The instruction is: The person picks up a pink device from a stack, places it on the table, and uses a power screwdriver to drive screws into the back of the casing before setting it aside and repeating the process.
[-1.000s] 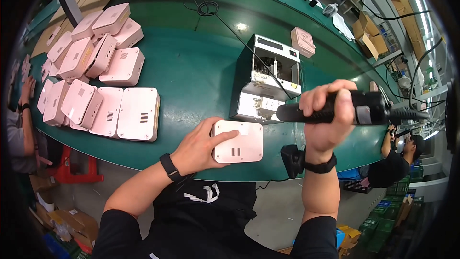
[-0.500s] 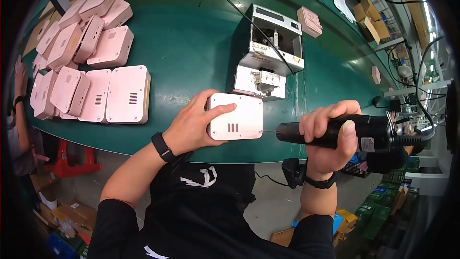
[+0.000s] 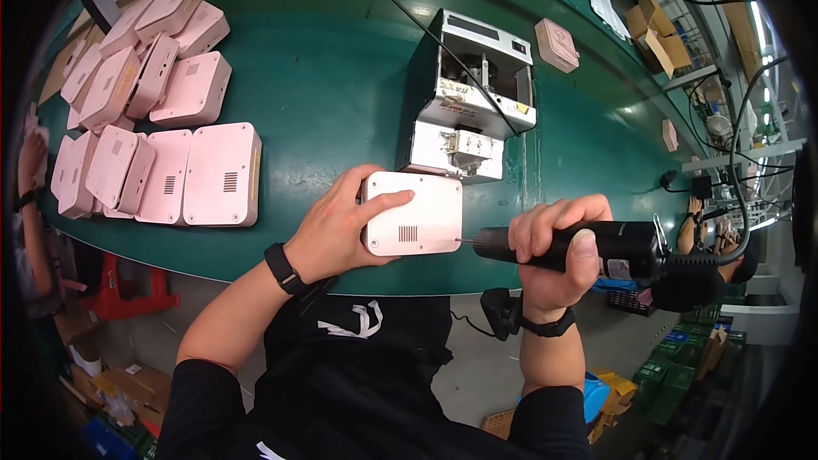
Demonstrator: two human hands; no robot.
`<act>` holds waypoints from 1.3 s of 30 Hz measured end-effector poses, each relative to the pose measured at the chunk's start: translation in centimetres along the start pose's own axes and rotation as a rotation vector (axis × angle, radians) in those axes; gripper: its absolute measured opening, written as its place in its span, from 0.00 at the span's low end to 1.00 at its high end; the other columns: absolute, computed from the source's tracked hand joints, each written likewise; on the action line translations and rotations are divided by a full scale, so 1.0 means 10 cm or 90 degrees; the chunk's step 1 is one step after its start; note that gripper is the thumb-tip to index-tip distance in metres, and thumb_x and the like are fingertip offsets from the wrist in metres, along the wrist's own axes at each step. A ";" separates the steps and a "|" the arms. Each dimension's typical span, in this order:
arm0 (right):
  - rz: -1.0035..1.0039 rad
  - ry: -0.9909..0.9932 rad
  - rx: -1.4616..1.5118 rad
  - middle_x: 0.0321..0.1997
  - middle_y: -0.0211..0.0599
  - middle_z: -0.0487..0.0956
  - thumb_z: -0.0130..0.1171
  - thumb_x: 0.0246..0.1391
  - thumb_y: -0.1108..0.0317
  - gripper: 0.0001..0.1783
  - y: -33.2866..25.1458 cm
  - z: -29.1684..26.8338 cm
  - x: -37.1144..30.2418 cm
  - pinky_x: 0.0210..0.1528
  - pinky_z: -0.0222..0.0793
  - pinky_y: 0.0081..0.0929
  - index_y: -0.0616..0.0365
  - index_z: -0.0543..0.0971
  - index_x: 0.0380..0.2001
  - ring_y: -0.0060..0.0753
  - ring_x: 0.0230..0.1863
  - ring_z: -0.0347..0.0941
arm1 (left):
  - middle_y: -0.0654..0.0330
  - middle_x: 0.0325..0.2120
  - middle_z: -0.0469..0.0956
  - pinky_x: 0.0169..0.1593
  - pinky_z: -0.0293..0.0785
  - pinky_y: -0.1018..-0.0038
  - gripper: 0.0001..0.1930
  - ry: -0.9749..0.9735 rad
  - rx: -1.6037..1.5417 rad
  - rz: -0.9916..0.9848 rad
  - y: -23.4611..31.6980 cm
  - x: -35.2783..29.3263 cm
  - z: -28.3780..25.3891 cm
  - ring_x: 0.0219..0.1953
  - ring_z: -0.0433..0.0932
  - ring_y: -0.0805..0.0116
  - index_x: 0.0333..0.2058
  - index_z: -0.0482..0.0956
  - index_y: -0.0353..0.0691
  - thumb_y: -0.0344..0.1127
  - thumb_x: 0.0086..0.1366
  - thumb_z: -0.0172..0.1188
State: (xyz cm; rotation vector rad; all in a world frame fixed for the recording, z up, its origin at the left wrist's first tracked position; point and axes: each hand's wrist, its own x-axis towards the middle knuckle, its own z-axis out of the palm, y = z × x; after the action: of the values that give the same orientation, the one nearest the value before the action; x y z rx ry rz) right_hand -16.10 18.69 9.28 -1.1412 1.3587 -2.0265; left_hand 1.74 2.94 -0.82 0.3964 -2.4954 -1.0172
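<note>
My left hand (image 3: 345, 226) grips the left end of a pale pink plastic box (image 3: 434, 209), thumb across its top and fingers around its side. The box has corner screw holes and a small slotted vent. In my right hand (image 3: 558, 247) is a black electric screwdriver (image 3: 626, 249), held level with its tip pointing left. Its thin bit meets the lower right corner of the box, at a screw hole. Just beyond the box stands a black and silver screw feeder machine (image 3: 464, 98).
Several similar pink boxes (image 3: 223, 175) are stacked at the left of the green table (image 3: 332, 102). Another pink box (image 3: 557, 44) lies behind the machine. A black cable (image 3: 409, 13) crosses over the machine. Other people's arms (image 3: 32, 162) show at the left and right edges.
The screwdriver has moved left and slightly down, its bit going further in at the corner of the box. The view has shifted a little.
</note>
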 end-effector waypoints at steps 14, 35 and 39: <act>-0.075 0.104 -0.005 0.18 0.32 0.66 0.46 0.64 0.57 0.13 -0.13 0.21 0.78 0.25 0.63 0.30 0.56 0.67 0.36 0.27 0.16 0.61 | 0.51 0.54 0.65 0.54 0.74 0.61 0.40 -0.011 -0.016 -0.014 0.04 -0.02 -0.01 0.53 0.72 0.49 0.56 0.75 0.58 0.39 0.39 0.78; 0.055 -0.073 0.014 0.19 0.33 0.68 0.55 0.58 0.50 0.20 -0.18 0.44 0.02 0.24 0.64 0.31 0.55 0.65 0.37 0.28 0.17 0.64 | 0.52 0.53 0.66 0.52 0.75 0.63 0.40 0.031 -0.006 0.018 -0.04 -0.05 0.03 0.51 0.73 0.50 0.55 0.76 0.57 0.38 0.37 0.79; 0.069 -0.071 0.021 0.18 0.33 0.68 0.57 0.57 0.50 0.21 -0.10 0.45 -0.03 0.23 0.64 0.31 0.55 0.64 0.35 0.28 0.17 0.64 | 0.52 0.53 0.66 0.52 0.76 0.63 0.40 0.021 -0.009 0.016 -0.03 -0.05 0.01 0.50 0.74 0.50 0.54 0.77 0.57 0.38 0.37 0.79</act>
State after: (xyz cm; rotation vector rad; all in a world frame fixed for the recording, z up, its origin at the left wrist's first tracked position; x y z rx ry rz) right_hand -12.15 16.92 10.87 -1.1241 1.2992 -1.8739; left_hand 2.14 2.99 -1.19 0.3741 -2.4566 -1.0112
